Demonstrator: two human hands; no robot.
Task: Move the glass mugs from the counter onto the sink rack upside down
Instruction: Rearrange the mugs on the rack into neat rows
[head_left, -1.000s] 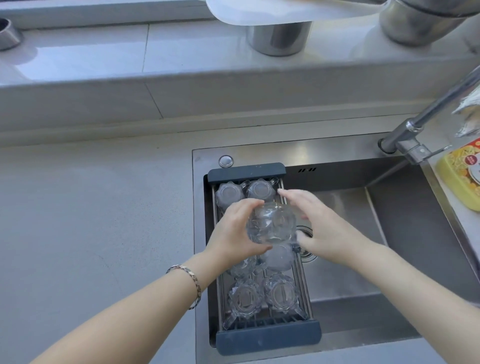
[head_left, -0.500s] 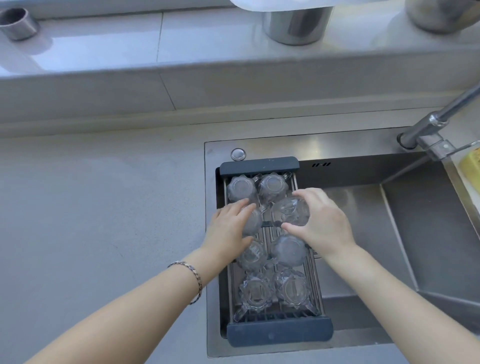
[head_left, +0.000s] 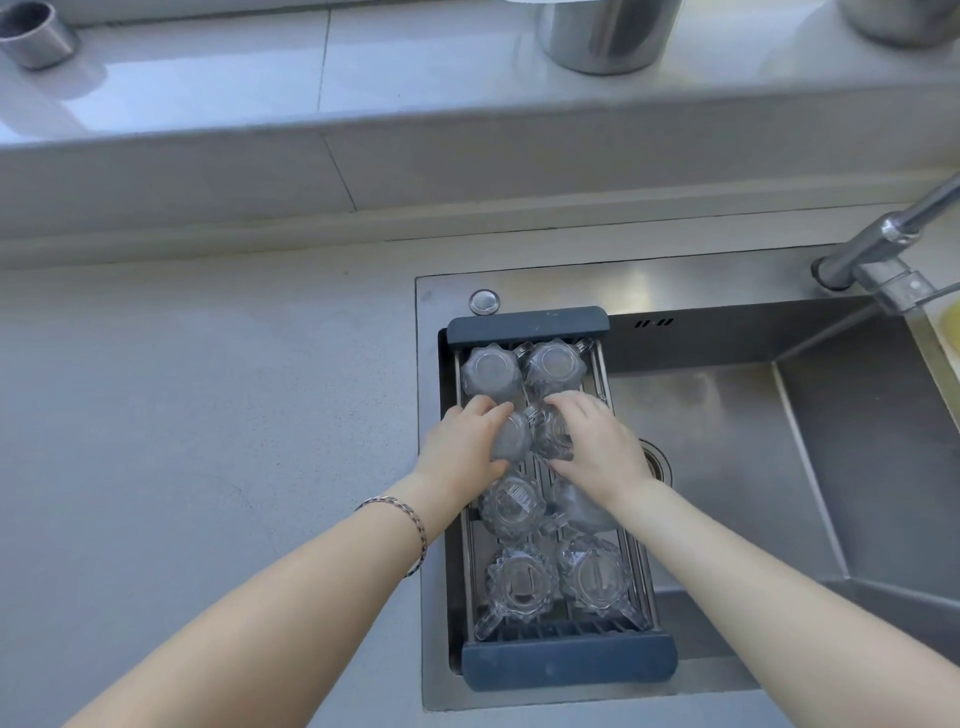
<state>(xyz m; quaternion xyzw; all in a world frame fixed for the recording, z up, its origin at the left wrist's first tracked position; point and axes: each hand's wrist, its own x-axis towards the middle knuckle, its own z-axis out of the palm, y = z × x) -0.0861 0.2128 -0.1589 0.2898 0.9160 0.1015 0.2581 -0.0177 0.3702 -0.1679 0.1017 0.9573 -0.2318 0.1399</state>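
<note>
The sink rack (head_left: 527, 322), dark-ended with metal bars, spans the left side of the sink. Several glass mugs stand upside down in it in two columns. My left hand (head_left: 460, 444) grips an upturned glass mug (head_left: 511, 437) in the second row, left column. My right hand (head_left: 597, 441) holds the neighbouring glass mug (head_left: 551, 434) in the right column. Both mugs sit down on the rack bars. Two mugs (head_left: 491, 371) lie beyond my hands, and several more, such as one (head_left: 517, 579), are nearer to me.
The steel sink basin (head_left: 727, 441) lies right of the rack, with the faucet (head_left: 883, 244) at the back right. A grey counter (head_left: 208, 415) stretches to the left. Metal containers (head_left: 602, 31) and a small metal cup (head_left: 36, 34) stand on the ledge behind.
One second ago both hands held a mug in the air above the rack. It has come down into the second row, and both hands now rest on mugs there.
</note>
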